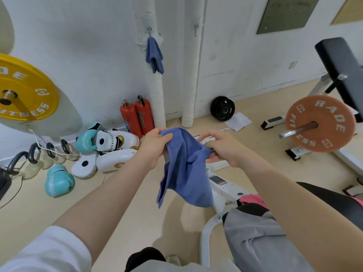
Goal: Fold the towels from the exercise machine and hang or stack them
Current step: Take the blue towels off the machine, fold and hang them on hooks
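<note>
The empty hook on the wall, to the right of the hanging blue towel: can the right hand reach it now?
Probably not yet. The right hand is gripping the blue towel, and the empty hook looks far off, though nothing blocks it.

Both hands, left (155,147) & right (222,148), grip blue towel (186,169) (hanging crumpled).

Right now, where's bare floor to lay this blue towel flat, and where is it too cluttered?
Bare floor runs below your left hand, between the teal boxing glove and the white bench frame. Crowded: the wall side with focus pads, kettlebells and fire extinguishers. Towels already cover the bench.
</note>
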Available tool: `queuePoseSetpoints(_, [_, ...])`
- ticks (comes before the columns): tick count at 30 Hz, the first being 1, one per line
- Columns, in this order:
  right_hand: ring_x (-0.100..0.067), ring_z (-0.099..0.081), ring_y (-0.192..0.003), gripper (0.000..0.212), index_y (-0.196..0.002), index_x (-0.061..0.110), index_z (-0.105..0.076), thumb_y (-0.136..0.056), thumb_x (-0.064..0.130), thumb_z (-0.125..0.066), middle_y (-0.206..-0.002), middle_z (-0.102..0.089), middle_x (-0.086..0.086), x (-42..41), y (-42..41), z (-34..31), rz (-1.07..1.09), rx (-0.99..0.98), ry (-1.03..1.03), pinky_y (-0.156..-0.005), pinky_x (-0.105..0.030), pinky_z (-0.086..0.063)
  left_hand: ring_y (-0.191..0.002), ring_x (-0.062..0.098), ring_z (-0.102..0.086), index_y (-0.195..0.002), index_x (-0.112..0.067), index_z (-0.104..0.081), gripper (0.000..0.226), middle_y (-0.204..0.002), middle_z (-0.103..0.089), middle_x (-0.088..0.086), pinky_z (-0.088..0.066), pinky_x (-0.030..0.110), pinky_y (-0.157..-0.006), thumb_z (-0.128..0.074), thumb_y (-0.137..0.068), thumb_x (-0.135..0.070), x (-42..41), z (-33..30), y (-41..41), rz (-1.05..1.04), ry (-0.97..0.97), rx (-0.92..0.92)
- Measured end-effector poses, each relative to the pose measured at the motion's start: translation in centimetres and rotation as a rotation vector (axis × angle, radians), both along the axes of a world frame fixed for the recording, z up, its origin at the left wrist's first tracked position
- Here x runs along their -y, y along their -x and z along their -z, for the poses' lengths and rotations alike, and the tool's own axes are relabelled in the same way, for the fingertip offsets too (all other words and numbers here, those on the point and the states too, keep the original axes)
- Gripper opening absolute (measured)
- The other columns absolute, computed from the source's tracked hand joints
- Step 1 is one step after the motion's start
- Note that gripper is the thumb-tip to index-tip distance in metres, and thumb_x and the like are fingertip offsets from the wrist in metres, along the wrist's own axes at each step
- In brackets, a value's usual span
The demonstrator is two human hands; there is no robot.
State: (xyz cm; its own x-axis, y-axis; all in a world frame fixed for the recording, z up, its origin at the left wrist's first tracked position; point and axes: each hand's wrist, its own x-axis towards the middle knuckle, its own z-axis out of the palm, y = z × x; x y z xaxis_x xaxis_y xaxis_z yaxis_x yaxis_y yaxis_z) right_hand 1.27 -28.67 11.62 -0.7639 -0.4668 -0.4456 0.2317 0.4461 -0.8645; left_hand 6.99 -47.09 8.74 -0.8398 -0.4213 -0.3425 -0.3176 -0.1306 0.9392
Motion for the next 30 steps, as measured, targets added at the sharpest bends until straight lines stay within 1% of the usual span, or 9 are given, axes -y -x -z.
queuePoseSetpoints(2, [-0.011, -0.064, -0.059, 0.03, -0.083, 0.016, -0.065, -0.09, -0.001, -0.04, -0.082, -0.063, -0.008, 0.5, -0.5, -0.9, -0.079, 0.027, 0.082, -0.061, -0.021, -0.057, -0.099, 0.027, -0.061, -0.109, -0.007, -0.057, 0.019, -0.107, -0.064, 0.016, -0.052, 0.041, -0.087, -0.05, -0.092, -0.008, 0.1, -0.3, 0.0, -0.011, 0.026, -0.038])
queuePoseSetpoints(5, [-0.005, -0.068, -0.072, 0.028, -0.089, 0.018, -0.066, -0.089, -0.001, -0.045, -0.079, -0.07, 0.002, 1.6, -1.4, -2.0, -0.207, 0.032, 0.173, -0.068, -0.018, -0.056, -0.092, 0.025, -0.062, -0.095, -0.016, -0.062, 0.011, -0.096, -0.067, 0.011, -0.051, 0.042, -0.087, -0.053, -0.09, -0.011, -0.3, -0.8, -0.3, 0.042, 0.063, -0.108])
queuePoseSetpoints(10, [0.002, -0.052, -0.051, 0.016, -0.073, 0.022, -0.061, -0.081, 0.01, -0.065, -0.044, -0.054, 0.012, 4.3, -2.1, -2.4, -0.198, -0.43, -0.002, -0.059, -0.015, -0.045, -0.069, 0.008, -0.061, -0.087, -0.016, -0.064, 0.01, -0.075, -0.066, 0.0, -0.05, 0.025, -0.069, -0.055, -0.091, -0.016, -0.7, -1.9, -1.2, 0.198, 0.028, -0.204])
queuePoseSetpoints(13, [0.001, -0.048, -0.057, 0.003, -0.076, 0.02, -0.069, -0.079, 0.02, -0.07, -0.058, -0.05, 0.014, 5.6, -2.5, -2.2, -0.115, -0.775, -0.02, -0.061, -0.015, -0.037, -0.069, 0.008, -0.061, -0.09, -0.016, -0.065, 0.006, -0.077, -0.067, 0.0, -0.049, 0.02, -0.064, -0.059, -0.089, -0.016, 0.4, -2.1, -1.5, 0.202, -0.039, -0.229])
queuePoseSetpoints(15, [0.006, -0.049, -0.07, 0.008, -0.083, 0.018, -0.073, -0.078, 0.024, -0.07, -0.072, -0.046, 0.017, 6.5, -2.6, -2.4, -0.15, -0.892, 0.039, -0.066, -0.008, -0.036, -0.065, 0.007, -0.062, -0.09, -0.015, -0.065, 0.007, -0.074, -0.068, -0.001, -0.05, 0.016, -0.059, -0.058, -0.089, -0.014, 1.2, -2.5, -1.7, 0.192, -0.08, -0.251])
queuePoseSetpoints(19, [0.006, -0.05, -0.074, 0.015, -0.081, 0.021, -0.064, -0.079, 0.032, -0.056, -0.07, -0.053, 0.019, 8.7, -2.5, -3.0, -0.217, -0.877, 0.033, -0.068, -0.005, -0.034, -0.073, 0.008, -0.064, -0.091, -0.014, -0.067, 0.014, -0.08, -0.069, 0.0, -0.051, 0.017, -0.066, -0.053, -0.092, -0.012, 3.2, -3.0, -2.2, 0.279, -0.028, -0.258])
queuePoseSetpoints(24, [-0.009, -0.048, -0.068, 0.013, -0.08, 0.013, -0.063, -0.083, 0.025, -0.064, -0.07, -0.057, 0.004, 10.9, -2.4, -3.4, -0.199, -0.854, -0.08, -0.058, -0.008, -0.034, -0.098, 0.014, -0.063, -0.097, -0.014, -0.071, 0.032, -0.099, -0.07, 0.004, -0.047, 0.029, -0.093, -0.04, -0.09, -0.009, 5.9, -4.0, -2.9, 0.444, -0.161, -0.232])
queuePoseSetpoints(27, [-0.004, -0.048, -0.06, 0.019, -0.07, 0.017, -0.057, -0.077, 0.027, -0.071, -0.063, -0.053, 0.007, 12.4, -2.5, -3.9, -0.142, -0.786, -0.109, -0.054, -0.01, -0.036, -0.099, 0.007, -0.064, -0.099, -0.02, -0.07, 0.029, -0.098, -0.072, -0.007, -0.05, 0.02, -0.088, -0.046, -0.082, -0.014, 7.6, -4.8, -3.3, 0.539, -0.136, -0.247])
queuePoseSetpoints(30, [0.005, -0.047, -0.047, 0.024, -0.062, 0.022, -0.054, -0.074, 0.022, -0.075, -0.056, -0.051, 0.01, 13.5, -2.5, -4.1, -0.027, -0.588, 0.014, -0.048, -0.006, -0.036, -0.09, 0.005, -0.067, -0.098, -0.024, -0.067, 0.027, -0.089, -0.073, -0.011, -0.05, 0.018, -0.077, -0.05, -0.091, -0.004, 9.4, -5.2, -3.6, 0.589, 0.035, -0.233])
